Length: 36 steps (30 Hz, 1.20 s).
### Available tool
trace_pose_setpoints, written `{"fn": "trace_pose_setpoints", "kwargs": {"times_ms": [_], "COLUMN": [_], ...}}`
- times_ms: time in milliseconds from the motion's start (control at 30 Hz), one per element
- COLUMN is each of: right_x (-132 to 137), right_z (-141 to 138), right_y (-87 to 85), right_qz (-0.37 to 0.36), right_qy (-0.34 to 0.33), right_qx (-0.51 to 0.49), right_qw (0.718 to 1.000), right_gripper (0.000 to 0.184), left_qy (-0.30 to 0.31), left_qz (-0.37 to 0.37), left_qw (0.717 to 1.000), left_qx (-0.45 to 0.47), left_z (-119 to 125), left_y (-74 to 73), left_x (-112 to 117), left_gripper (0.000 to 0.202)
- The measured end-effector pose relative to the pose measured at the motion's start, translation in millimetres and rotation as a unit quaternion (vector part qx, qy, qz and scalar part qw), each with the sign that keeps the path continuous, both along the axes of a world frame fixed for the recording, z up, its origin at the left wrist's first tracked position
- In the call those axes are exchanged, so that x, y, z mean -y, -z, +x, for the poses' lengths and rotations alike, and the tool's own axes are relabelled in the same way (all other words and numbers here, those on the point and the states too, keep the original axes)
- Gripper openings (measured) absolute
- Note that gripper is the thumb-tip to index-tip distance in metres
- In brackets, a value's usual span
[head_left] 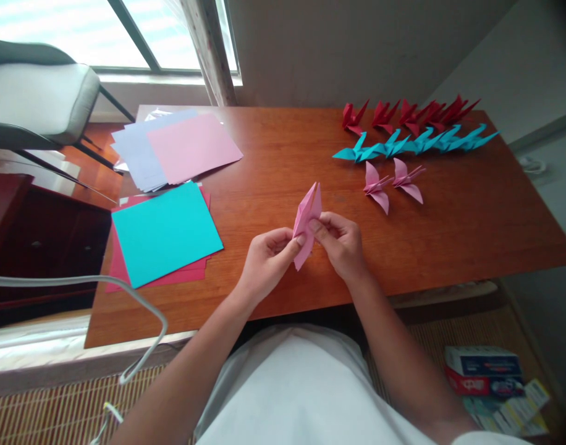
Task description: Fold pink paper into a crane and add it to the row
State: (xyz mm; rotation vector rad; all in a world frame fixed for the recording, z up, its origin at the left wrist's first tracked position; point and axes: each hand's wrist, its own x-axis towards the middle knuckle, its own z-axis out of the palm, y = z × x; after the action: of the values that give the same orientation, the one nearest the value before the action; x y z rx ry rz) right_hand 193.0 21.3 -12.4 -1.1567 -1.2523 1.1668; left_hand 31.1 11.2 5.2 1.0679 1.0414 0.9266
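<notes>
The left forearm (197, 355) and right forearm (394, 343) reach forward and converge. The left hand (266, 258) and right hand (344, 244) meet fingertip to fingertip, the 2 thumbs and forefingers pinched closed, other fingers curled under, wrists slightly bent.

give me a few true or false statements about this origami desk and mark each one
1. The left hand and right hand both pinch the folded pink paper. True.
2. Three pink cranes lie on the table. False: there are two pink cranes.
3. The teal sheet lies on top of reddish sheets. True.
4. The red cranes sit nearest the person. False: the red cranes form the far row, behind the teal cranes.
</notes>
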Motion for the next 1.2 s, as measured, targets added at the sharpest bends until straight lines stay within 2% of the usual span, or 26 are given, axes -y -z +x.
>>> {"fn": "trace_pose_setpoints", "kwargs": {"times_ms": [267,667,833,1000,1200], "right_x": [0.9,0.7,0.5,1.3,1.4], "right_z": [0.6,-2.5,-2.3,-0.6,-2.0], "right_y": [1.8,5.7,5.0,2.5,3.6], "right_qz": [0.004,0.018,0.023,0.044,0.03], "right_qy": [0.01,-0.005,-0.015,-0.052,-0.057], "right_qx": [0.05,0.064,0.057,0.058,0.051], "right_qw": [0.999,0.998,0.998,0.996,0.997], "right_gripper": [0.044,0.028,0.02,0.02,0.021], "left_qy": [-0.089,-0.131,-0.118,-0.08,-0.089], "left_qz": [0.021,0.047,0.032,0.027,0.031], "left_qw": [0.995,0.988,0.991,0.996,0.995], "left_qx": [0.033,0.06,0.057,0.041,0.036], "left_z": [1.7,0.3,-0.6,-1.4,-2.8], "left_y": [2.9,9.4,8.1,6.1,8.2], "left_x": [-1.0,-3.4,-3.2,-2.4,-1.9], "left_gripper": [0.028,0.026,0.026,0.025,0.03]}}
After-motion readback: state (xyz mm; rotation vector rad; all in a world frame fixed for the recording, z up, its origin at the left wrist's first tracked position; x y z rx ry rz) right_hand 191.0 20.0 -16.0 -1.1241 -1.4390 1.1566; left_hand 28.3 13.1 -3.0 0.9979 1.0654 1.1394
